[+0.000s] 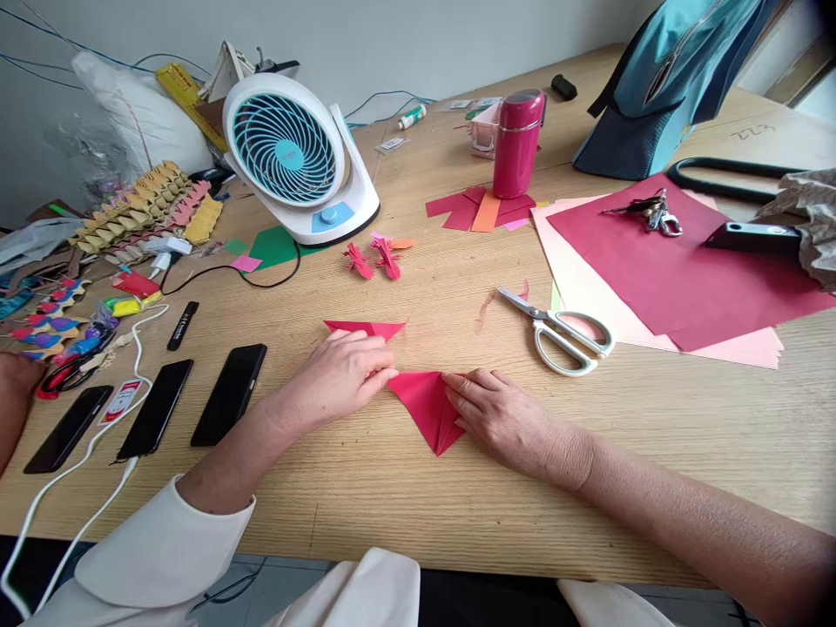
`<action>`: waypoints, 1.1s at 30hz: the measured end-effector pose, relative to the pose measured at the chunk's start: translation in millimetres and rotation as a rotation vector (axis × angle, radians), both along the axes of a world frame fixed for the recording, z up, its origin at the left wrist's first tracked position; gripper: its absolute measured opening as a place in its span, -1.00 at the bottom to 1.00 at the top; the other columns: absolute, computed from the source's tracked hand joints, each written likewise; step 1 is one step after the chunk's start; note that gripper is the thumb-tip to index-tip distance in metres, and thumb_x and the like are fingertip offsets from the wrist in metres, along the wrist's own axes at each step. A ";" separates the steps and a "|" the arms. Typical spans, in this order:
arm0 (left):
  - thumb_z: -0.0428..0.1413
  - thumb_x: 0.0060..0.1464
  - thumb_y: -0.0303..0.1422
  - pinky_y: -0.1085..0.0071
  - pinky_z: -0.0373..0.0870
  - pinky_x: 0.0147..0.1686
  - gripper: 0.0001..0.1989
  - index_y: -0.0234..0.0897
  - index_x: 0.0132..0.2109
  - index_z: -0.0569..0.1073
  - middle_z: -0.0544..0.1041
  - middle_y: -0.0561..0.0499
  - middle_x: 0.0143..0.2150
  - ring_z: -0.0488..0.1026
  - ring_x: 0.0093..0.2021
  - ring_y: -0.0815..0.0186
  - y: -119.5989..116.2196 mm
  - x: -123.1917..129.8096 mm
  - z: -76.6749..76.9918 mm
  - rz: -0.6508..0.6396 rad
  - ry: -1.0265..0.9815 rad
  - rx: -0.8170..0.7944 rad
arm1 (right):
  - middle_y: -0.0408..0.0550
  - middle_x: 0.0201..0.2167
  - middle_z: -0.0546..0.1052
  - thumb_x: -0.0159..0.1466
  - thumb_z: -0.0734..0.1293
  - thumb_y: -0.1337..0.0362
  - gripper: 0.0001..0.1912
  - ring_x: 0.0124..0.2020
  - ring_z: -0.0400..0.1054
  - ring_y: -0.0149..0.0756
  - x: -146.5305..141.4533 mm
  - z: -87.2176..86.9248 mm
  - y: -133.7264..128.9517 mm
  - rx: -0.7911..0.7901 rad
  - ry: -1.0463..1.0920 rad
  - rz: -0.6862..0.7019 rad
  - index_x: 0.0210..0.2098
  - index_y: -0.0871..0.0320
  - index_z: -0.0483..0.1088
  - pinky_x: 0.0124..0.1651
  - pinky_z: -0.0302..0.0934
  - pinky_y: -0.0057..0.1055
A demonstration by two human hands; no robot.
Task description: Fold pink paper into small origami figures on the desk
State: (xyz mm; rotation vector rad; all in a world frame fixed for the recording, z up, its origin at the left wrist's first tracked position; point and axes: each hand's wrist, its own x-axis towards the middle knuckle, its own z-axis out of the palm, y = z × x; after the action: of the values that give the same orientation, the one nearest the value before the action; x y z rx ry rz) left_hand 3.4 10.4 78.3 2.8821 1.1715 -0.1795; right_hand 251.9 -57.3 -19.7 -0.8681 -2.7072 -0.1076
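Note:
A folded red paper (pixel 428 405) lies on the wooden table in front of me, its point toward me and crease lines showing. My left hand (pixel 349 370) has its fingers closed, thumb and fingertip at the paper's left corner. My right hand (pixel 500 414) grips the right side with curled fingers and covers that part. Just beyond my left hand lies a second folded red paper (pixel 366 329), partly hidden by the fingers. White-handled scissors (pixel 555 331) rest with blades parted to the right of the papers.
A white and blue fan (pixel 300 165) stands at the back left. Small pink paper figures (pixel 372 259) lie before it. Behind the scissors are a magenta flask (pixel 518 148) and large red sheets (pixel 679 270) with keys (pixel 653 211). Phones (pixel 228 394) and white cables lie left. Another person's arm (pixel 13 401) shows at the left edge.

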 end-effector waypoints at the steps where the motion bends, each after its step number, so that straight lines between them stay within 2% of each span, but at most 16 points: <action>1: 0.01 0.29 -0.36 0.31 0.23 -0.24 -0.72 -0.26 -0.39 0.46 0.44 0.02 -0.37 0.38 -0.32 0.28 -0.1 2.3 -0.1 -0.006 0.001 -0.008 | 0.26 0.13 0.43 0.41 0.21 0.39 -0.77 -0.08 0.29 -0.05 -0.1 -0.1 0.1 0.003 0.000 0.000 -0.10 0.36 0.48 -0.12 0.32 -0.17; 5: 0.07 0.26 -0.33 0.27 0.26 -0.13 -0.77 -0.27 -0.35 0.50 0.47 -0.04 -0.21 0.41 -0.17 0.22 -0.5 19.7 -4.9 -0.032 -0.007 0.013 | 0.27 0.13 0.43 0.41 0.22 0.38 -0.77 -0.09 0.29 -0.05 -0.4 -1.2 0.6 0.007 0.001 -0.001 -0.09 0.36 0.48 -0.12 0.31 -0.16; 10: 0.08 0.22 -0.39 0.27 0.20 -0.21 -0.75 -0.28 -0.45 0.47 0.48 0.00 -0.36 0.41 -0.25 0.23 0.8 37.9 -14.9 -0.045 0.004 0.035 | 0.28 0.14 0.43 0.41 0.21 0.37 -0.74 -0.08 0.29 -0.05 -0.7 -1.1 0.7 0.003 -0.002 -0.003 -0.03 0.37 0.46 -0.12 0.30 -0.17; 16: 0.06 0.20 -0.44 0.32 0.17 -0.24 -0.78 -0.28 -0.44 0.44 0.45 0.07 -0.40 0.37 -0.36 0.33 5.0 15.7 -19.6 -0.021 -0.129 -0.027 | 0.26 0.13 0.44 0.42 0.19 0.38 -0.74 -0.12 0.30 -0.08 -0.6 4.2 0.6 -0.006 -0.004 -0.007 -0.07 0.36 0.48 -0.13 0.30 -0.19; 21: 0.05 0.22 -0.41 0.37 0.18 -0.30 -0.72 -0.29 -0.48 0.39 0.38 0.07 -0.46 0.32 -0.40 0.35 5.5 -3.9 -13.3 0.040 -0.232 -0.029 | 0.30 0.15 0.43 0.43 0.17 0.39 -0.73 -0.13 0.33 -0.08 -0.5 8.5 0.9 -0.014 -0.006 -0.008 -0.11 0.36 0.49 -0.14 0.30 -0.18; 24: 0.05 0.24 -0.39 0.39 0.20 -0.31 -0.70 -0.29 -0.48 0.42 0.41 0.07 -0.46 0.34 -0.40 0.36 3.3 -7.0 -9.2 0.069 -0.309 -0.067 | 0.30 0.16 0.43 0.43 0.17 0.39 -0.73 -0.12 0.34 -0.07 -0.3 8.9 0.5 -0.012 -0.016 -0.012 -0.10 0.37 0.49 -0.14 0.30 -0.17; 29: 0.12 0.20 -0.34 0.43 0.26 -0.32 -0.73 -0.27 -0.46 0.52 0.51 0.07 -0.42 0.43 -0.39 0.37 -0.8 -7.7 -6.0 0.236 -0.462 -0.126 | 0.30 0.17 0.41 0.43 0.16 0.40 -0.72 -0.11 0.34 -0.07 0.5 7.7 -0.1 -0.009 -0.029 -0.008 -0.07 0.36 0.48 -0.14 0.30 -0.18; 33: 0.10 0.21 -0.32 0.42 0.25 -0.36 -0.70 -0.26 -0.48 0.53 0.50 0.07 -0.43 0.43 -0.40 0.37 -1.9 -6.1 -1.9 0.243 -0.462 -0.130 | 0.28 0.17 0.42 0.43 0.15 0.40 -0.72 -0.11 0.33 -0.07 0.7 9.2 -0.4 -0.024 -0.043 -0.005 -0.08 0.36 0.48 -0.14 0.30 -0.19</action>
State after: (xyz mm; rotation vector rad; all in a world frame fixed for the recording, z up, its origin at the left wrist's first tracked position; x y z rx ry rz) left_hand -2.7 8.5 76.4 2.4473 1.3306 0.3794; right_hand 252.6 -57.7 -10.4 -0.8888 -2.7514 -0.0964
